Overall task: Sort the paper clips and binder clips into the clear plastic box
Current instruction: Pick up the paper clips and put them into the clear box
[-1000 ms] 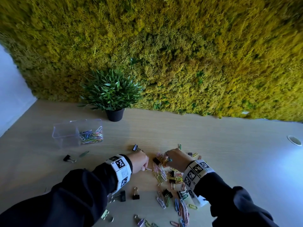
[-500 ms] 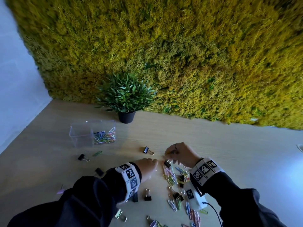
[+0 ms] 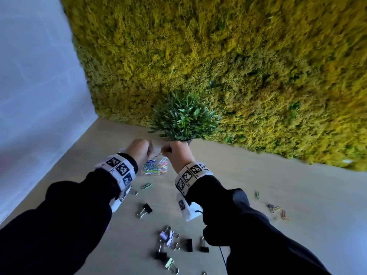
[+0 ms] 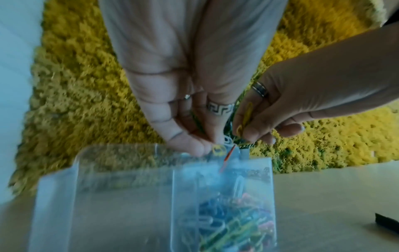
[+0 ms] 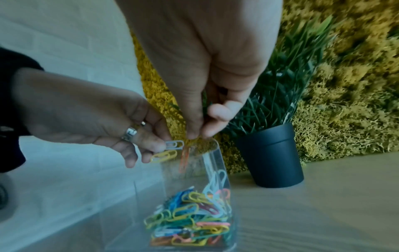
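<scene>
both hands have been lifted from the scattered pile on the table (image 3: 258,175) and brought over the box (image 5: 218,153). the left hand (image 3: 139,151) is curled, a white clip (image 5: 174,144) and a yellow clip (image 5: 164,156) pinched at its fingertips. the right hand (image 3: 178,155) is pinched too, a yellow clip (image 4: 246,117) held along its fingers, and an orange clip (image 5: 184,160) hangs just below the fingertips, above the right compartment. a heap of paper clips (image 5: 190,220) already lies in that compartment; the left compartment looks bare. binder clips (image 3: 170,243) are still spread on the table, with a few paper clips (image 3: 278,211) well apart to the right. the sorting is judged partly done: paper clips mostly in, binder clips not yet begun.
</scene>
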`<state>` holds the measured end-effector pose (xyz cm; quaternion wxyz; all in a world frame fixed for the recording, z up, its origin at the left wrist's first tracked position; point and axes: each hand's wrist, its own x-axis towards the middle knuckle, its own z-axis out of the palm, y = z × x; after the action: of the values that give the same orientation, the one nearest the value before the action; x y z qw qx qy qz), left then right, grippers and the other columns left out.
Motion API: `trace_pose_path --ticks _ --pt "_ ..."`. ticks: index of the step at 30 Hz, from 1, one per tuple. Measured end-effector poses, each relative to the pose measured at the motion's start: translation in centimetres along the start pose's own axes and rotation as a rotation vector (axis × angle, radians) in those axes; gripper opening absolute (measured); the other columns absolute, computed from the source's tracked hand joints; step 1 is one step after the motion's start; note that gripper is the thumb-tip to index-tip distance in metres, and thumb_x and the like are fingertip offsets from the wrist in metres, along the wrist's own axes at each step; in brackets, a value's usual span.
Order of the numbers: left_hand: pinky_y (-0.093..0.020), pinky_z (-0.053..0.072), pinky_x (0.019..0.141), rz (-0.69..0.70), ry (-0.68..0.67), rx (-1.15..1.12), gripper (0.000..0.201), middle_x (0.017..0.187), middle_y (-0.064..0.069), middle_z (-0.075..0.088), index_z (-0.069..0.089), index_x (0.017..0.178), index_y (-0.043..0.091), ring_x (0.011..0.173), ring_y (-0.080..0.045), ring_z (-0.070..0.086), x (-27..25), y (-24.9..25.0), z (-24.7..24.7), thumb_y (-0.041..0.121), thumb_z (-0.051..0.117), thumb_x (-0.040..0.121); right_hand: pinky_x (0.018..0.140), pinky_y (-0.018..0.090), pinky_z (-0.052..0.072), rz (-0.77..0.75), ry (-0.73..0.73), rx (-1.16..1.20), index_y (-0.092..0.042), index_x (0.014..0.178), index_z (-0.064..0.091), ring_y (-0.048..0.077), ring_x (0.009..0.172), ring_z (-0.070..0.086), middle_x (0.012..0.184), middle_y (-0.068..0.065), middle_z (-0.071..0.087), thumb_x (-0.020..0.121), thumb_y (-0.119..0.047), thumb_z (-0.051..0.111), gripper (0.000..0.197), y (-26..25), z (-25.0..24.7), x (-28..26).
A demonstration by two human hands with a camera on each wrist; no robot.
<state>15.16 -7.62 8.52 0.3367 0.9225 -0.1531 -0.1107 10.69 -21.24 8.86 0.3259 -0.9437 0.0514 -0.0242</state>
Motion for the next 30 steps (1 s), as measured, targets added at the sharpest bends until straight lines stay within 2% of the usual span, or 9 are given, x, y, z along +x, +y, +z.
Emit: trace_pose_path --ticks 2,5,9,11,13,17,22,26,30 --pt "-0.022 0.046 0.068 0.022 -0.007 -0.010 0.028 0.081 -0.012 0.065 0.066 0.075 0.000 0.083 -0.024 0.060 -0.3 -0.5 0.1 -0.017 0.043 0.078 0.091 0.032 0.048 0.029 -0.043 -0.070 -0.001 0.105 0.066 0.026 0.105 0.062 0.109 0.015 0.069 0.085 -0.010 0.062 0.023 0.1 0.1 0.5" --pt "-0.031 0.050 0.086 0.072 0.077 -0.073 0.026 0.105 -0.016 0.067 0.066 0.103 -0.001 0.098 -0.027 0.062 -1.8 -1.9 -0.8 -0.011 0.053 0.082 0.084 0.034 0.048 -0.068 0.005 -0.147 -0.008 0.109 0.065 0.028 0.103 0.060 0.113 0.012 0.065 0.089 -0.022 0.057 0.026 0.7 -0.1 -0.8" --pt "-0.042 0.035 0.104 0.161 0.110 0.204 0.057 0.142 -0.004 0.042 0.045 0.135 0.017 0.128 -0.026 0.037 -3.2 -4.1 -1.7 0.010 0.062 0.082 0.072 0.032 0.056 -0.562 0.087 -0.321 -0.010 0.093 0.072 0.025 0.089 0.067 0.098 0.006 0.071 0.084 -0.020 0.060 0.018 0.9 2.8 -3.8" --pt "-0.043 0.026 0.111 0.106 -0.030 0.307 0.070 0.153 0.005 0.023 0.028 0.144 0.021 0.139 -0.023 0.019 -3.4 -4.5 -1.4 0.012 0.060 0.083 0.091 0.033 0.050 -0.576 -0.248 -0.522 -0.014 0.123 0.059 0.021 0.118 0.055 0.131 0.000 0.057 0.088 -0.012 0.053 0.035 1.1 4.7 -4.5" --pt "-0.037 0.021 0.114 0.100 -0.059 0.288 0.069 0.154 0.000 0.022 0.023 0.146 0.018 0.141 -0.022 0.014 -3.4 -4.5 -0.8 0.007 0.057 0.087 0.101 0.042 0.038 -0.465 -0.572 -0.734 -0.018 0.145 0.026 0.023 0.140 0.026 0.155 -0.006 0.023 0.095 -0.008 0.036 0.052 1.6 5.5 -5.1" --pt "-0.030 0.019 0.111 0.131 0.038 0.213 0.063 0.151 -0.007 0.030 0.030 0.143 0.013 0.140 -0.024 0.018 -3.4 -4.2 -0.5 -0.010 0.047 0.087 0.101 0.044 0.035 -0.450 -0.610 -0.859 -0.022 0.148 0.010 0.026 0.144 0.014 0.158 -0.013 0.003 0.096 -0.007 0.029 0.058 3.5 4.0 -6.2" --pt "-0.034 0.017 0.115 0.102 0.008 0.300 0.066 0.155 -0.005 0.020 0.022 0.146 0.015 0.143 -0.027 0.009 -3.2 -4.8 0.1 -0.006 0.046 0.089 0.104 0.042 0.035 -0.389 -0.527 -0.861 -0.025 0.146 0.021 0.024 0.141 0.025 0.155 -0.017 0.015 0.091 -0.005 0.033 0.060 9.4 0.7 -10.7" --pt "-0.047 0.016 0.116 0.088 0.009 0.423 0.065 0.158 -0.002 0.006 0.020 0.146 0.014 0.145 -0.030 0.001 -3.9 -3.7 1.1 0.010 0.051 0.090 0.065 0.019 0.056 -0.325 -0.393 -0.845 -0.035 0.107 0.069 0.008 0.092 0.068 0.114 -0.026 0.064 0.050 -0.021 0.072 0.058 12.6 -2.4 -16.0" --pt "-0.052 0.035 0.105 0.359 0.186 0.360 0.049 0.141 -0.011 0.044 0.051 0.127 0.008 0.130 -0.035 0.037 -7.5 -0.5 3.7 0.002 0.059 0.080 0.094 0.027 0.047 -0.226 -0.307 -0.555 -0.025 0.120 0.062 0.015 0.113 0.057 0.124 -0.004 0.061 0.083 -0.015 0.051 0.040 13.7 -3.7 -20.0"
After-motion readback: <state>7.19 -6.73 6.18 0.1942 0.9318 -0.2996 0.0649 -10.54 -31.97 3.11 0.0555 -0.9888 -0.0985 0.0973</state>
